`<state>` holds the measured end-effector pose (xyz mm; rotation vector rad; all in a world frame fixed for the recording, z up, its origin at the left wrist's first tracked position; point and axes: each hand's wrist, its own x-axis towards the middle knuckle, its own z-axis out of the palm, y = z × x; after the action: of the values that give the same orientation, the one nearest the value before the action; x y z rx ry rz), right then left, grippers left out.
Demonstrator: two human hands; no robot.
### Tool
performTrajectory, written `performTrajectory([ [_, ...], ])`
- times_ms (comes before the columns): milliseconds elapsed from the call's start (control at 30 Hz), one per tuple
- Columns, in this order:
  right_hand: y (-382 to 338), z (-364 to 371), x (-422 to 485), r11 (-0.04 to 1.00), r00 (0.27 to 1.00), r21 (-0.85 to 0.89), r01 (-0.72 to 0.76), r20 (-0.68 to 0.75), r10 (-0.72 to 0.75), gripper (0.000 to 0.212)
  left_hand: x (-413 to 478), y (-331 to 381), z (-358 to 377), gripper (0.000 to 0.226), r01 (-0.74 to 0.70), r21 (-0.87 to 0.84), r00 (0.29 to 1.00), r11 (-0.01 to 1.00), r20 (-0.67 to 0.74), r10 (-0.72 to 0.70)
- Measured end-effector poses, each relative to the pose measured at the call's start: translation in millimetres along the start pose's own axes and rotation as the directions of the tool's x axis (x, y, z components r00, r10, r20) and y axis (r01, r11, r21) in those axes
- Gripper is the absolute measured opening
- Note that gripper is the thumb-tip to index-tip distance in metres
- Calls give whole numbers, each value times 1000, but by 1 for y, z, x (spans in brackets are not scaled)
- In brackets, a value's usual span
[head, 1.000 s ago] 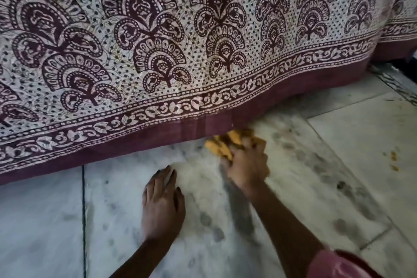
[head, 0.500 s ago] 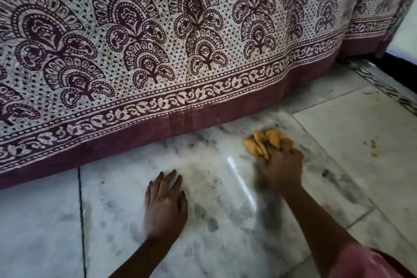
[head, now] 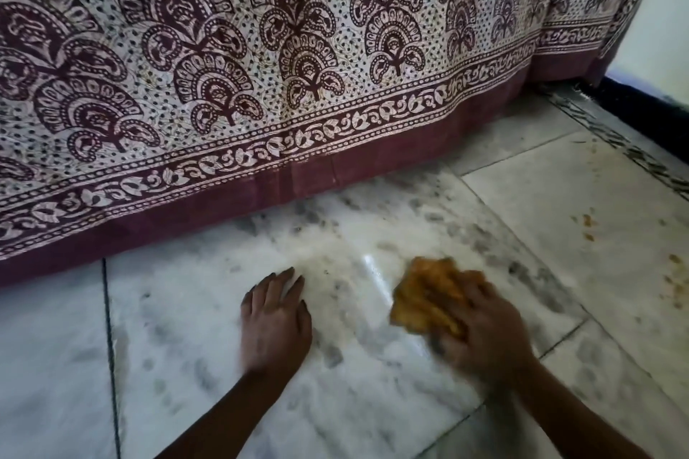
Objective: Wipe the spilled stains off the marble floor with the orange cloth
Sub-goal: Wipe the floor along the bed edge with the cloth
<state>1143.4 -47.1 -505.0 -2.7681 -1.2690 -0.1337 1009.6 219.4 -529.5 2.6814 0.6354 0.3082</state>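
My right hand (head: 488, 335) has its fingers (head: 475, 300) clenched on the bunched cloth (head: 428, 296), pressed to the floor (head: 186, 347); my left hand (head: 274, 324) lies flat, fingers spread, bracing. I'd judge it half done: orange stains (head: 589, 225) sit well right of the cloth, and grey smudges (head: 525, 272) lie just beyond my right fingertips.

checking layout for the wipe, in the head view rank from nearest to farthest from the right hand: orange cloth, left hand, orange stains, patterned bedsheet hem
1. orange cloth: gripped in the right hand.
2. left hand: flat on the floor, to its left.
3. orange stains: next tile, to its right.
4. patterned bedsheet hem: hanging beyond the hands.
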Motion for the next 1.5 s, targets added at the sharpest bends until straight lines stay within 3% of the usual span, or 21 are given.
performTrajectory([
  [67,27,-2,17,969,969,-25,-245,-27,244,60,3,8,6,47,-21,1,1000,1000,20,21],
  [133,35,-1,48,879,883,-92,-468,-8,470,62,8,17,12,46,-38,-5,999,999,27,38],
  [200,29,0,85,826,826,-131,-548,72,559,58,15,25,16,45,-45,-7,999,999,29,45],
  [300,19,-3,125,948,926,-190,-257,233,298,57,29,41,23,46,-24,-22,999,999,26,24],
  [400,24,-8,114,995,910,-93,31,415,11,59,40,56,33,47,-3,-46,1000,999,10,3],
  [500,40,-13,65,968,905,-42,248,365,-216,61,44,62,44,47,5,-39,1000,999,-15,-6],
  [567,66,-11,39,946,915,-66,317,284,-287,60,44,63,48,47,-17,-16,1000,1000,-20,17],
  [633,88,-9,31,977,969,-74,198,163,-184,63,45,63,50,47,-50,-8,999,999,-13,50],
  [700,103,-6,47,993,992,-53,-106,70,109,66,46,64,51,46,-77,-7,997,997,-2,77],
  [767,110,-1,81,911,909,-42,-410,69,412,62,46,64,52,47,-90,-7,996,996,16,90],
  [833,104,2,115,829,827,-37,-558,63,559,55,46,65,52,48,-99,-19,995,995,24,100],
  [900,78,3,135,863,863,-46,-502,31,504,45,46,66,52,49,-106,-17,994,994,28,106],
  [967,53,7,130,920,920,-36,-391,2,392,50,46,66,52,50,-115,-21,993,993,31,116],
  [1167,49,-4,-6,992,992,100,-82,108,71,62,43,68,49,50,-166,-23,985,986,32,167],
  [1233,74,-14,-43,989,990,39,-142,27,141,60,40,71,49,51,-157,-22,987,987,43,158],
  [1267,87,-18,-50,964,964,16,-266,20,266,59,37,73,50,51,-154,-15,986,988,61,154],
  [1333,103,-29,-35,845,845,15,-535,35,534,59,33,78,49,52,-185,34,976,982,123,179],
  [1400,106,-35,1,759,756,-52,-650,64,652,52,29,81,49,53,-274,110,949,955,190,251],
  [1500,84,-33,40,875,878,-138,-465,60,476,39,29,78,46,54,-361,117,903,925,290,316],
])
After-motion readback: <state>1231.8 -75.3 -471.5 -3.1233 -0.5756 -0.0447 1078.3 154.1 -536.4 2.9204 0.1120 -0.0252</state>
